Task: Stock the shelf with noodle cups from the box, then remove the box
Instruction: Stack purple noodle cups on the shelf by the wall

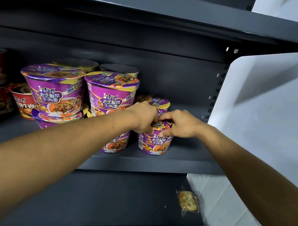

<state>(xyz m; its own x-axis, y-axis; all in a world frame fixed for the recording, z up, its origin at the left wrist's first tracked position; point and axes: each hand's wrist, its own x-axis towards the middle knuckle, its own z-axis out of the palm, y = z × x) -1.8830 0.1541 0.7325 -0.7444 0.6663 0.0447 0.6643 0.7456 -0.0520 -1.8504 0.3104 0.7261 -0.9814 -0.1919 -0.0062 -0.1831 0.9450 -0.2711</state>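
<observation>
— Where do we have our hands?

— Both are on one purple noodle cup (154, 143). Our left hand (141, 117) curls its fingers over the left side of the lid. Our right hand (181, 124) grips the rim from the right, thumb low on the front edge. The two hands nearly meet above the lid.

— And where does that cup stand?

— Upright on the dark grey middle shelf (185, 161), toward its right end and near the front edge. Its base looks set down on the board.

— What do we see beside it?

— Just to its left are stacked purple cups (107, 96) of the same kind, two high. Our left forearm crosses in front of the lower ones. Behind the held cup, a rear purple cup (156, 101) shows its lid. Further left stand red noodle cups (22, 104), also stacked, partly in shadow.

— Anything below us?

— On the lower shelf (111, 195) a small clear-wrapped snack (188, 201) lies by the right end, well apart from the cups. A white wall (279, 123) runs along the right of the rack.
</observation>
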